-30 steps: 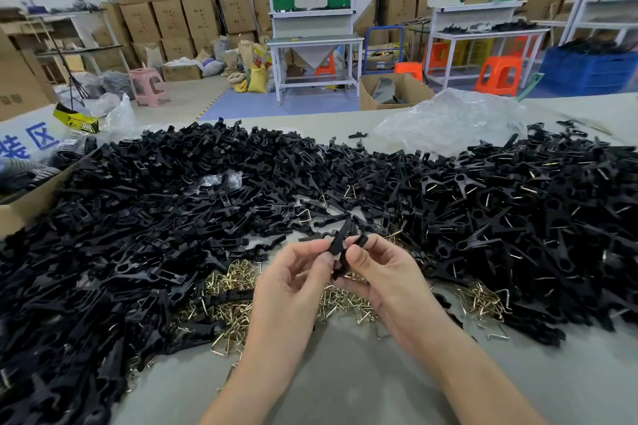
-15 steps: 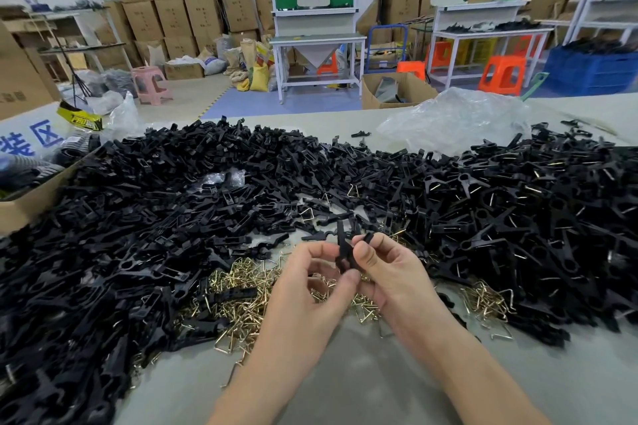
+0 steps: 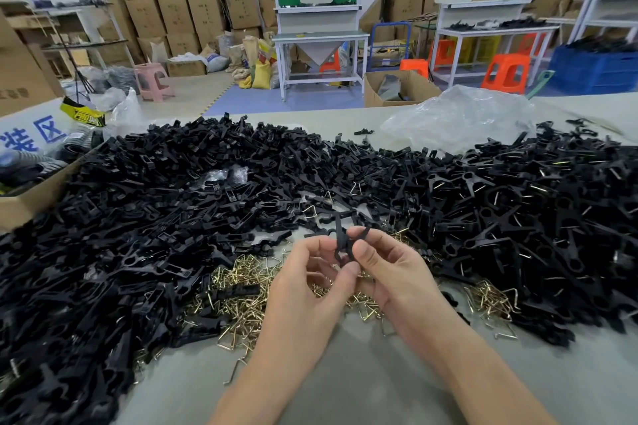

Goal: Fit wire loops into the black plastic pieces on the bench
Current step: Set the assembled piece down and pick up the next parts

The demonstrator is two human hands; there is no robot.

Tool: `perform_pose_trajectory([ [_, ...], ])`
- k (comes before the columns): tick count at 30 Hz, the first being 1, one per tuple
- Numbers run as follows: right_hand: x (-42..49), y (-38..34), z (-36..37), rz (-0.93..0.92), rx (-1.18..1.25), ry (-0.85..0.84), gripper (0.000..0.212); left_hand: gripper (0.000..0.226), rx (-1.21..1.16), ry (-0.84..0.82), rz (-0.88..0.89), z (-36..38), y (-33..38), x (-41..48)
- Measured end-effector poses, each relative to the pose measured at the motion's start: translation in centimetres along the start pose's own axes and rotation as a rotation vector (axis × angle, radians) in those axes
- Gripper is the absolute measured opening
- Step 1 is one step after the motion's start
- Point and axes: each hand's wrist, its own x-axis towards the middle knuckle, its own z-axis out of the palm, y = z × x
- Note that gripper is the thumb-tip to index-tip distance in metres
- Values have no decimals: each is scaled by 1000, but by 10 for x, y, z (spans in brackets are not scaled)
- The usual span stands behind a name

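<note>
Black piece (image 3: 340, 235) swung upright, long axis vertical; left hand (image 3: 310, 290), right hand (image 3: 393, 272) pinching.

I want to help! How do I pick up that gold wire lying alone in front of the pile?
Pinch the wire loop by its long straight leg, coming down from above: it lies flat on the bare bench, clear of the tangled pile of loops.

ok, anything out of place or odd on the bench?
Nothing looks damaged. Minor strays: one black piece lies alone at the far edge, apart from the pile, and a wire loop sits on bare bench away from the loop heap. The left hand and right hand pinch a held piece normally.
</note>
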Motion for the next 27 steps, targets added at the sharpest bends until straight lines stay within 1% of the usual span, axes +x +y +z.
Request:
perform_pose_trajectory([
  [2, 0, -1, 0, -11, -25, 25, 51, 11, -69, -22, -23, 0, 0, 0],
  [3, 0, -2, 0, -14, -37, 34, 47, 9, -105, -22, -36, 0, 0, 0],
  [5, -1, -4, 0, -10, -48, 45, 35, 11, -160, -13, -53, 0, 1, 1],
  [7, -2, -5, 0, -4, -44, 52, 31, 13, -190, -8, -62, 0, 1, 1],
  [11, 0, -4, 0, -16, -67, 75, 37, 13, -171, -20, -47, 0, 1, 1],
  [14, 1, -3, -1, -33, -62, 70, 50, 10, -141, -43, -26, -1, 1, 1],
  [17, 0, -3, -1, -58, -90, 76, 36, 11, -157, -56, -28, -2, 0, 0],
  [19, -1, -4, 0, -68, -108, 86, 34, 11, -152, -63, -32, -3, 1, 0],
  [21, -2, -4, 1, -69, -102, 77, 39, 12, -148, -68, -34, -4, 1, 0],
  [24, -1, -2, 1, -80, -96, 74, 58, 20, -94, -99, -37, -4, 1, 0],
  [25, -1, -1, 2, -83, -98, 80, 60, 24, -72, -105, -43, -4, 1, -1],
  [27, -1, 0, 3, -84, -108, 75, 61, 24, -21, -86, -38, -3, 1, -2],
])
